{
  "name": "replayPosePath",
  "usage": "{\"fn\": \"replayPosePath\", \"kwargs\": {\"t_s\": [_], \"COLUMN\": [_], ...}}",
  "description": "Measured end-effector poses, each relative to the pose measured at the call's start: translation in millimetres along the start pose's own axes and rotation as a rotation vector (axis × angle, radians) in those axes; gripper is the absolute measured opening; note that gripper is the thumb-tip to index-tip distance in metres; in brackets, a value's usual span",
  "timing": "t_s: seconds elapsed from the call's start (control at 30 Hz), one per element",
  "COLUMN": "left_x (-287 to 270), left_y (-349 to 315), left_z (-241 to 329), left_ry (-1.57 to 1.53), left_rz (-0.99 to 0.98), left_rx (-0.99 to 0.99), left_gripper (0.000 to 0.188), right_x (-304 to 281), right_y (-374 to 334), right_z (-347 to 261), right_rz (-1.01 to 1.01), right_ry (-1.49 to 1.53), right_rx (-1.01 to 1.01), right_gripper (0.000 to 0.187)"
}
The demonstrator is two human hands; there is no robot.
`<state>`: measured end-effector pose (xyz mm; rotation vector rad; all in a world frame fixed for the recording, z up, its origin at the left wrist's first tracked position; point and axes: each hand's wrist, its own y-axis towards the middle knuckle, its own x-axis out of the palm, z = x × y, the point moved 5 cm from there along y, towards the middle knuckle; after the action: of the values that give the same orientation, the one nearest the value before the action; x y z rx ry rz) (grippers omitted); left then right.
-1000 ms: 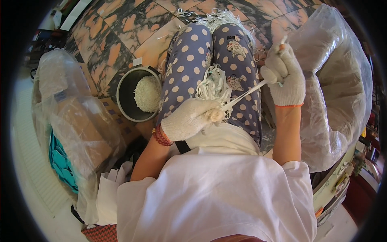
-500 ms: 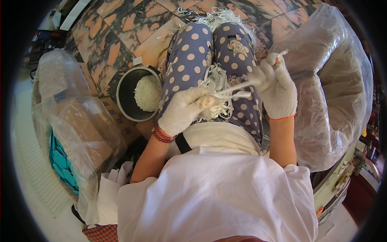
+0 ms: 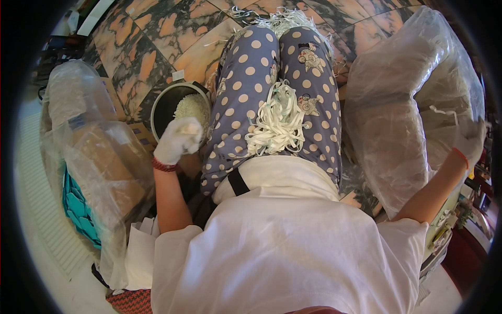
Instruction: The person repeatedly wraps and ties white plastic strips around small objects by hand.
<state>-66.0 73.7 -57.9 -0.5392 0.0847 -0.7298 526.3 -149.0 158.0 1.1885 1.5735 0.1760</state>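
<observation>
My left hand (image 3: 179, 140), in a white knit glove, is over the near rim of a dark round pot (image 3: 161, 112). Its fingers are curled in, and whatever they hold is hidden. White pellets (image 3: 191, 109) lie heaped in the pot, partly behind this hand. Far to the right, my gloved right hand (image 3: 470, 140) reaches over the mouth of a large clear plastic bag (image 3: 387, 99). Motion smears its fingers. A thin white strip (image 3: 443, 111) shows just left of them, against the bag. On my lap rests a tangled bunch of white strips (image 3: 280, 123).
More white strips (image 3: 287, 21) are piled beyond my knees, near the marble-patterned floor (image 3: 157, 39). At left, clear plastic covers a cardboard box (image 3: 107, 157), with teal pieces (image 3: 78, 209) beside it. A small white square (image 3: 178, 75) is by the pot.
My hands have moved apart from above my lap: the left one leftward to the pot, the right one outward over the bag. The strip stretched between them has left my lap.
</observation>
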Motion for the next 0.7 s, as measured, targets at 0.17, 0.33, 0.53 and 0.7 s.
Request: {"fn": "replayPosePath", "kwargs": {"t_s": [0.17,0.33,0.53,0.7], "left_x": [23,74,91,95], "left_y": [17,45,44,43], "left_z": [-3,14,27,38], "left_ry": [-0.255,-0.465,-0.283,-0.128], "left_rz": [0.053,-0.102,-0.146,-0.044], "left_rx": [0.076,0.130,0.101,0.138], "left_gripper": [0.019,0.022,0.021,0.026], "right_x": [14,131,183,176], "right_y": [-18,-146,-211,-204], "right_z": [-73,-157,-220,-222], "right_rz": [-0.195,-0.845,-0.926,-0.908], "right_ry": [-0.112,0.475,0.152,0.264], "right_rx": [-0.468,-0.130,-0.796,-0.690], "right_gripper": [0.026,0.036,0.028,0.022]}}
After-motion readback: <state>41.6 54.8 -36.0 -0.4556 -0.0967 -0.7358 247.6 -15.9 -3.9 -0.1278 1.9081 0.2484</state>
